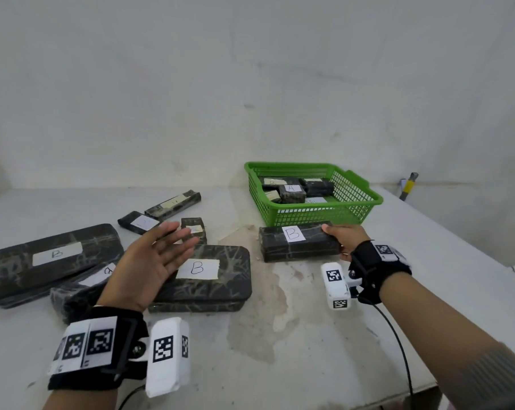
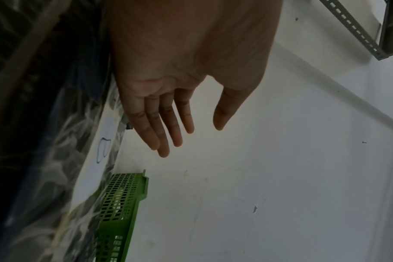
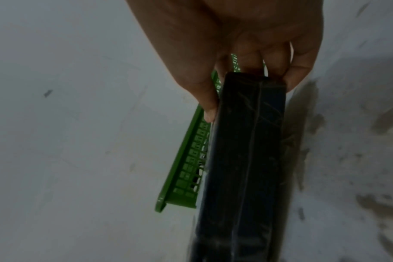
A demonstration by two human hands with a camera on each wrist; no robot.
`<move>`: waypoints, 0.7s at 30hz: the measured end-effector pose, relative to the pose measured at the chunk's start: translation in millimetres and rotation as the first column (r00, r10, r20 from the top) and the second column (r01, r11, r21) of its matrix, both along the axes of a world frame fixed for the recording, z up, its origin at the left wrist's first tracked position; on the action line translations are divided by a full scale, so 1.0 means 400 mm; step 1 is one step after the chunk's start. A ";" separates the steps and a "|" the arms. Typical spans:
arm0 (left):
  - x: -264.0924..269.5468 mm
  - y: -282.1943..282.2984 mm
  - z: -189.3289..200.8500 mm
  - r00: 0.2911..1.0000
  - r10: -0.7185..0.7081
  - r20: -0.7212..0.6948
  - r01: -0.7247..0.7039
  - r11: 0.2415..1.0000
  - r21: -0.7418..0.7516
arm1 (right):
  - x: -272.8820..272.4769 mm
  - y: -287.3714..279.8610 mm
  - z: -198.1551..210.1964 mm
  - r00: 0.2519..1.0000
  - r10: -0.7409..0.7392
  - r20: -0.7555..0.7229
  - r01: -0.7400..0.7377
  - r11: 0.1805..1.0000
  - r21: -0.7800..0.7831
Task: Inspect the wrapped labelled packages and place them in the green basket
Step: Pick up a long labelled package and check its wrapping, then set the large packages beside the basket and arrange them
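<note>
My right hand (image 1: 337, 236) grips the right end of a long black wrapped package labelled B (image 1: 297, 243), held just in front of the green basket (image 1: 354, 192). In the right wrist view the thumb and curled fingers clamp the package (image 3: 242, 159) with the basket (image 3: 186, 170) behind it. The basket holds several wrapped packages, one labelled A (image 1: 291, 192). My left hand (image 1: 158, 255) hovers palm up with straight fingers, holding nothing, above a large flat package labelled B (image 1: 218, 276). The left wrist view shows that hand (image 2: 168, 113) open beside this package (image 2: 63, 159).
Other wrapped packages lie at the left: a big flat one labelled B (image 1: 52, 255), one under my left wrist (image 1: 79, 288), and three small ones (image 1: 173, 204) further back. The white table (image 1: 294, 335) is stained at its middle. A wall stands close behind the basket.
</note>
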State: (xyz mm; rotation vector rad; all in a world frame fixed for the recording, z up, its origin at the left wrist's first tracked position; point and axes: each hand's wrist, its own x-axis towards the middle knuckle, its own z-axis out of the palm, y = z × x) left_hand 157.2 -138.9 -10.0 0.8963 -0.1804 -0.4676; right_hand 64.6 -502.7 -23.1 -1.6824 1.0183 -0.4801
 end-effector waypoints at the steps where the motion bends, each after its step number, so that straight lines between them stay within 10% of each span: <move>1: 0.001 -0.001 -0.001 1.000 -0.001 0.004 0.001 1.000 0.003 | 0.009 -0.012 -0.009 0.999 0.006 -0.036 -0.008 0.999 -0.041; 21: 0.042 0.030 -0.031 0.967 0.000 0.255 -0.003 1.000 0.011 | 0.017 -0.041 0.004 0.973 0.123 -0.194 -0.165 0.962 -0.216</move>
